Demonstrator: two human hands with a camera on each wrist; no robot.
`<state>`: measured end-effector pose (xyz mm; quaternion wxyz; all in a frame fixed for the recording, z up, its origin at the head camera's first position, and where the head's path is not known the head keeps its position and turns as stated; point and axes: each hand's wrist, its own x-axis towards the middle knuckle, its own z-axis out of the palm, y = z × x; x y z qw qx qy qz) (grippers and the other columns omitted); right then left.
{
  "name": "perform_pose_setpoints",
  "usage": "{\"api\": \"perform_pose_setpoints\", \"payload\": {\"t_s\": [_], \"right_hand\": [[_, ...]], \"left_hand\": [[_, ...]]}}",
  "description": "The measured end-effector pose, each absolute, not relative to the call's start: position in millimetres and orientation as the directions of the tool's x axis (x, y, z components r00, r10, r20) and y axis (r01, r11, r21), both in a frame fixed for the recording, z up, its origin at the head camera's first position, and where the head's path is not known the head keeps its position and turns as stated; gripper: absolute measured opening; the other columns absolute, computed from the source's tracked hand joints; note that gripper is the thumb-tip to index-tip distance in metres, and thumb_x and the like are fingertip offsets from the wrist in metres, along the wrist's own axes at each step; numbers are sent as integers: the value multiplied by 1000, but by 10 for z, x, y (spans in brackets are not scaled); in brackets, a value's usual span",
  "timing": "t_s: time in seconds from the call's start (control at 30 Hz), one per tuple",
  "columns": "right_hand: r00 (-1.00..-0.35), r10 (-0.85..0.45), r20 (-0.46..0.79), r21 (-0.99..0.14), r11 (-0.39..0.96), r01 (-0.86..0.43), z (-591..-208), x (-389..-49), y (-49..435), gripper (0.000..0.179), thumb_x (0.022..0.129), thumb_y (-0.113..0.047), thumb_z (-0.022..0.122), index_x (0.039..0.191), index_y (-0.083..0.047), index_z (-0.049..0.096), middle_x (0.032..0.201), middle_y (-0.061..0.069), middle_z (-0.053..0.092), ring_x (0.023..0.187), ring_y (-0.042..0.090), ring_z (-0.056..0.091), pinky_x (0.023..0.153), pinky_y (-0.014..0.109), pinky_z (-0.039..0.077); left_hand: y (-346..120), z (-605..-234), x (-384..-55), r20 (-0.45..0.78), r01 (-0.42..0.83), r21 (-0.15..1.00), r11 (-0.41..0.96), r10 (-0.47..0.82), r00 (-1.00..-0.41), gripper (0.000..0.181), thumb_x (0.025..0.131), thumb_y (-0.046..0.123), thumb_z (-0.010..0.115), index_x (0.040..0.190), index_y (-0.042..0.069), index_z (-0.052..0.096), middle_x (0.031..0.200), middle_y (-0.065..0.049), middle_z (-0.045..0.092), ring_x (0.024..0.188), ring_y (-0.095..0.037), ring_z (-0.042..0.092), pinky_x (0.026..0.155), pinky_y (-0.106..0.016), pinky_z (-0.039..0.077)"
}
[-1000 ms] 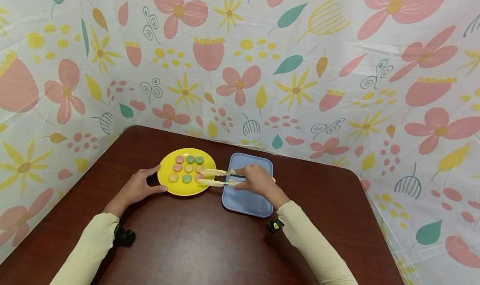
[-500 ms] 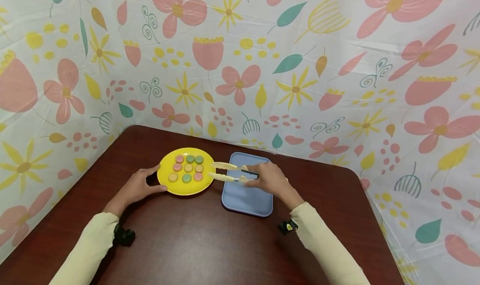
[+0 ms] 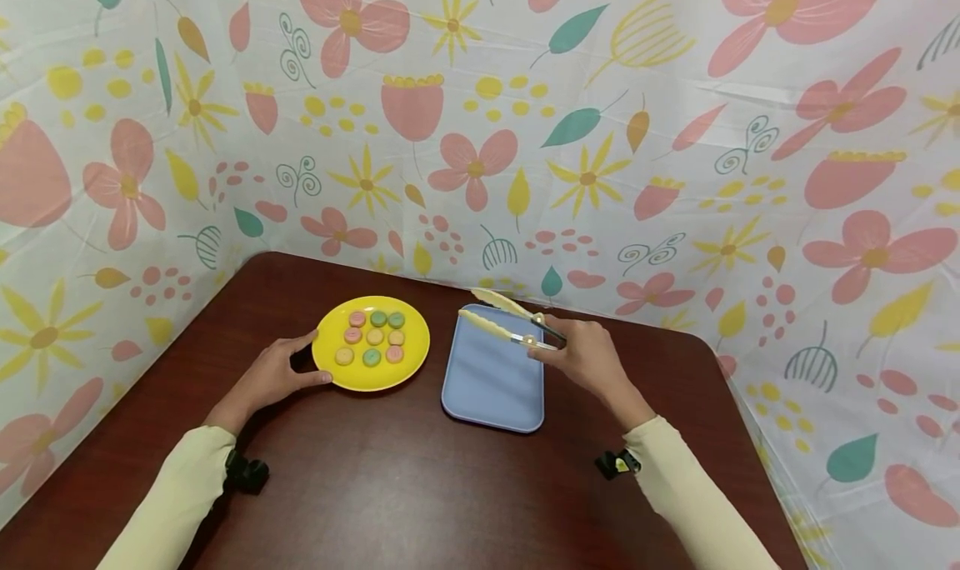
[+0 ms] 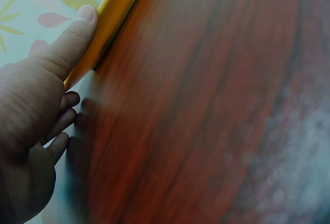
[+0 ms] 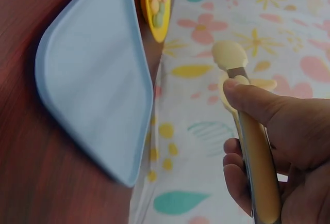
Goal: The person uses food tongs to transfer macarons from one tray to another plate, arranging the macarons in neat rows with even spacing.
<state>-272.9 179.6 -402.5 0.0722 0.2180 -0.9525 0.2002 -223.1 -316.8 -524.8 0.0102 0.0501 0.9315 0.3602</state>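
Note:
My left hand (image 3: 272, 377) holds the left rim of a yellow plate (image 3: 408, 368), thumb and fingertips at its edge. In the left wrist view the thumb lies along the plate's rim (image 4: 111, 20) and the other fingers are below it. On the plate sit several small round macaron-like pieces (image 3: 375, 337) in pink, green and pale yellow. My right hand (image 3: 588, 357) grips a pair of tongs (image 3: 517, 320) with cream tips and metal arms. The tongs stand spread with nothing between their tips, over the far end of a blue tray (image 3: 491, 382) that has nothing on it.
Plate and tray stand side by side on a dark brown wooden table (image 3: 405, 487), a narrow gap between them. Just behind the table's far edge hangs a flowered cloth (image 3: 465, 120), which also runs along the left side.
My right hand has drawn the tongs away from the plate, right and back over the tray's far end. The left hand, plate and round pieces stay in place.

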Motion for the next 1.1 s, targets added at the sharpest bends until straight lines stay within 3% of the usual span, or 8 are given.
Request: {"api": "perform_pose_setpoints", "payload": {"t_s": [0.1,0.33,0.57,0.73,1.0,1.1], "right_hand": [[-908,-345,238,-354,840,-411,-4037,-2737,1943,68,83,-39,86,139,-8,64,68,5,62,51,14,37,54,32,35],[-935,-273,225,-377,861,-342,-4142,-2735,2270,72,82,-46,85,142,-11,63,55,-3,40,51,15,34,52,32,33],[-949,-209,235,-373,882,-286,-4283,-2719,2607,81,81,-51,85,143,-6,60,59,-3,36,56,17,35,51,32,30],[-962,-150,229,-395,889,-232,-4366,-2675,2815,83,82,-54,82,146,-8,57,57,-5,28,53,15,27,49,31,28],[-971,-80,227,-381,910,-164,-4521,-2619,3071,84,83,-54,81,145,-2,57,55,-4,32,55,17,28,54,34,29],[-976,-49,212,-375,918,-127,-4576,-2600,3139,87,84,-56,80,144,1,56,58,2,41,58,22,37,59,39,35]], "left_hand": [[-3173,-5251,-2237,28,100,680,727,110,-994,110,79,63,79,159,4,33,155,-25,44,144,-45,38,113,-65,35],[-3198,-5260,-2223,23,88,673,734,99,-995,112,78,66,78,158,2,33,155,-26,44,143,-47,37,113,-67,34],[-3195,-5256,-2212,24,91,672,735,102,-995,111,79,64,78,158,1,33,155,-27,43,143,-47,37,113,-67,34],[-3190,-5269,-2223,34,106,674,731,113,-993,110,79,64,78,158,1,34,156,-25,44,144,-45,39,113,-65,35],[-3185,-5279,-2219,34,105,681,725,111,-993,110,79,63,79,158,1,34,156,-26,43,144,-46,38,113,-65,35],[-3173,-5278,-2217,30,101,676,730,110,-993,111,79,64,78,158,1,34,155,-26,43,143,-46,38,113,-66,34]]}}
